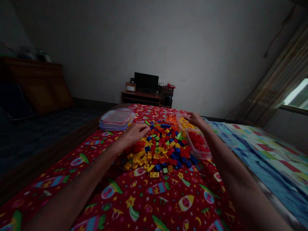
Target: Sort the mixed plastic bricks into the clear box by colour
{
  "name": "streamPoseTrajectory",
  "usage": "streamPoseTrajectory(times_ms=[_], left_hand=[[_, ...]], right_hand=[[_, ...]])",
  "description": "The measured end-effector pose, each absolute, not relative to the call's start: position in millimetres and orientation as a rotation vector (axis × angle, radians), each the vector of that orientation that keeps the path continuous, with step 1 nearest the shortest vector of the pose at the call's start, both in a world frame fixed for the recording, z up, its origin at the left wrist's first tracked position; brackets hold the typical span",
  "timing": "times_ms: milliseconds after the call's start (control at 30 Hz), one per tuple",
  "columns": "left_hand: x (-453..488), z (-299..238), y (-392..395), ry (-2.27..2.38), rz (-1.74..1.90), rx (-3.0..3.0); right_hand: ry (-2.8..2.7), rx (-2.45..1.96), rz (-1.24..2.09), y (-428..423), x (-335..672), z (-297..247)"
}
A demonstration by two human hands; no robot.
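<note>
A heap of loose toy building bricks (158, 147) in yellow, red, blue, green and orange lies on the red patterned cloth. At the heap's left edge is my left hand (137, 132), its fingers curled and pressed together; whatever is between them is hidden. My right hand (195, 119) reaches over a clear plastic box of yellow bricks (186, 124), its fingers stretched to the left and seemingly apart, with no brick visible in them. Nearer to me, below the right hand, stands a clear box (202, 155) containing red bricks. Orange bricks (171, 120) sit in another container behind the heap.
Stacked clear lids (116, 119) rest on the cloth (154, 205) at the left. A bed with a blue and checked cover (262, 147) adjoins on the right. Against the far wall, a low stand (141, 98) carries a dark monitor (146, 82). A wooden cabinet (39, 85) is far left.
</note>
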State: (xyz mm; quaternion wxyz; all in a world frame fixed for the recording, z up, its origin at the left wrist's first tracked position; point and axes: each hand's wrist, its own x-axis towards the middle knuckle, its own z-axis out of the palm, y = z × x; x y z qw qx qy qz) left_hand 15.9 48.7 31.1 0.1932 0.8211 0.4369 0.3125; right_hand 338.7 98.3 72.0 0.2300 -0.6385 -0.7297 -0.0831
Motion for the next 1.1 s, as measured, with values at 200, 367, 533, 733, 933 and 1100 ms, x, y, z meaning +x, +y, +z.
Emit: streamPoseTrajectory(times_ms=[200,367,533,733,933,1100], left_hand=[[15.0,37.9,39.3,1.336,0.619,2.498],[19.7,40.4,29.8,1.299,0.413,2.53],[33.4,44.3,16.8,1.201,0.221,2.622],[49.6,33.3,3.5,0.968,0.164,2.84],[52.5,18.6,12.1,0.903,0.205,2.792],[46.6,19.8,21.2,1.119,0.3,2.628]], right_hand=[[-2.042,-1.477,0.023,45.6,299.4,49.4],[-2.248,-1.374,0.096,10.5,269.2,41.6],[-2.356,-1.411,0.047,-5.9,260.4,44.4],[-2.503,-1.501,0.041,-1.3,271.4,35.5],[-2.593,-1.417,0.097,5.6,269.8,19.4],[-2.53,-1.391,0.099,3.5,270.1,26.0]])
